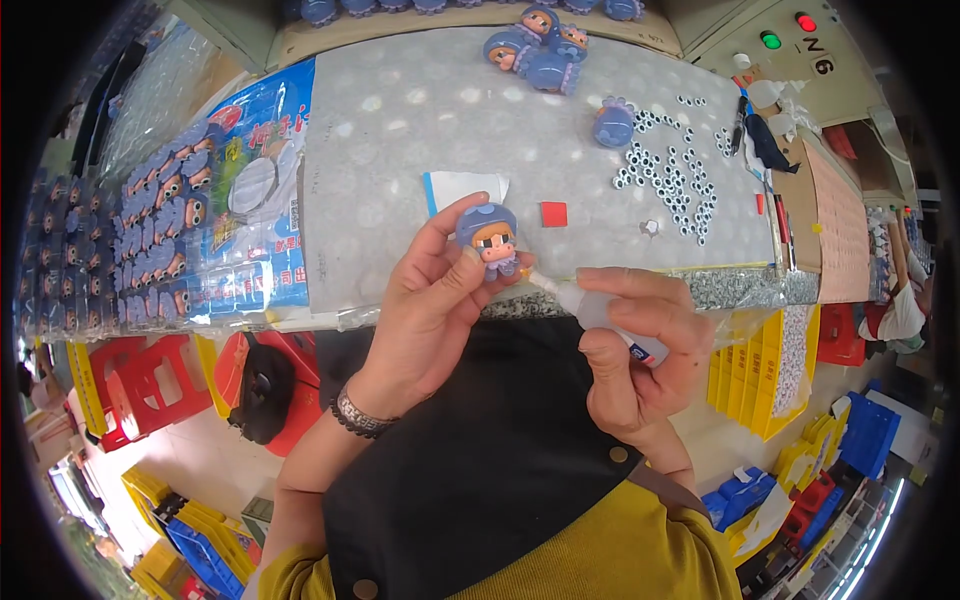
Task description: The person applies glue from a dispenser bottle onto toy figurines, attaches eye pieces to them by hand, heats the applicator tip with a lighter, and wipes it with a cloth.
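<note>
My left hand (425,310) is closed around a small doll head (488,240) with a blue cap and a frilled collar, its face turned toward me. In my right hand (640,350) is a white squeeze bottle (590,305), tilted so its narrow nozzle points at the doll head near the collar. Whether the nozzle touches the doll is too small to tell. Beyond my hands, a red square (553,214) and a white sheet with a blue edge (465,188) lie on the grey covered table (380,130).
Many small black-and-white eye pieces (670,185) are spread at the right, beside a blue doll head (613,122). More doll heads (540,55) cluster at the back. Rows of them (165,220) stand at left on a blue printed bag (290,130). Yellow crates (765,370) stand below.
</note>
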Demonstrator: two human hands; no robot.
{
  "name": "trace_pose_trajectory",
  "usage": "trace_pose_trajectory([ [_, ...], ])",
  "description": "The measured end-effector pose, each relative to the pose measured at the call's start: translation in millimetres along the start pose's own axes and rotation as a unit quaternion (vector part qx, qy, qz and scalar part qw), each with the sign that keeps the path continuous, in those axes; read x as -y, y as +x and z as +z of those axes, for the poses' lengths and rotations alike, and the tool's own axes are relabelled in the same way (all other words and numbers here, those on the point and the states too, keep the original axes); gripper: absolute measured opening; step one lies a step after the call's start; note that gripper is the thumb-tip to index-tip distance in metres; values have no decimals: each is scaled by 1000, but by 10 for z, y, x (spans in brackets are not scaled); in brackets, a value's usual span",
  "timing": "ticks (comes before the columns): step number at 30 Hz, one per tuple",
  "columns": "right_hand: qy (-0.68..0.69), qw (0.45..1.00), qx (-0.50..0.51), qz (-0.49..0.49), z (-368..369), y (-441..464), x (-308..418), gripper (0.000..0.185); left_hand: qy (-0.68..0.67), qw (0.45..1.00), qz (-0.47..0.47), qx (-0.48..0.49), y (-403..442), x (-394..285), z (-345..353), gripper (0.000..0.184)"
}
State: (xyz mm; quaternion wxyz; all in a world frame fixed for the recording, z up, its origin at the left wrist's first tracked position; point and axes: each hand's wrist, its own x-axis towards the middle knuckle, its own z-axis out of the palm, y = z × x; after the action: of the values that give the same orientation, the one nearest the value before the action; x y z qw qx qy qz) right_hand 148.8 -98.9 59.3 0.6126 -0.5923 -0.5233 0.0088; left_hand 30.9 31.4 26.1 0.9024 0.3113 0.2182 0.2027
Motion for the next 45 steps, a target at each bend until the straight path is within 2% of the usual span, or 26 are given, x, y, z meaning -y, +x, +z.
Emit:
trace_pose_trajectory([
  [10, -22, 999, 12, -22, 62, -18, 0, 29, 7, 1000, 9, 6, -12, 24, -21, 54],
  [14, -29, 999, 12, -17, 70, -15, 20, 29, 1, 1000, 13, 14, -17, 18, -24, 51],
  [17, -69, 996, 50, 15, 47, -10, 77, 27, -3, 1000, 15, 18, -15, 25, -25, 49],
  [31, -67, 997, 49, 6, 49, -35, 61, 26, 15, 1000, 18, 11, -12, 51, -17, 54],
  [45, -69, 996, 51, 13, 36, -27, 85, 25, 25, 999, 23, 14, -21, 52, -28, 50],
])
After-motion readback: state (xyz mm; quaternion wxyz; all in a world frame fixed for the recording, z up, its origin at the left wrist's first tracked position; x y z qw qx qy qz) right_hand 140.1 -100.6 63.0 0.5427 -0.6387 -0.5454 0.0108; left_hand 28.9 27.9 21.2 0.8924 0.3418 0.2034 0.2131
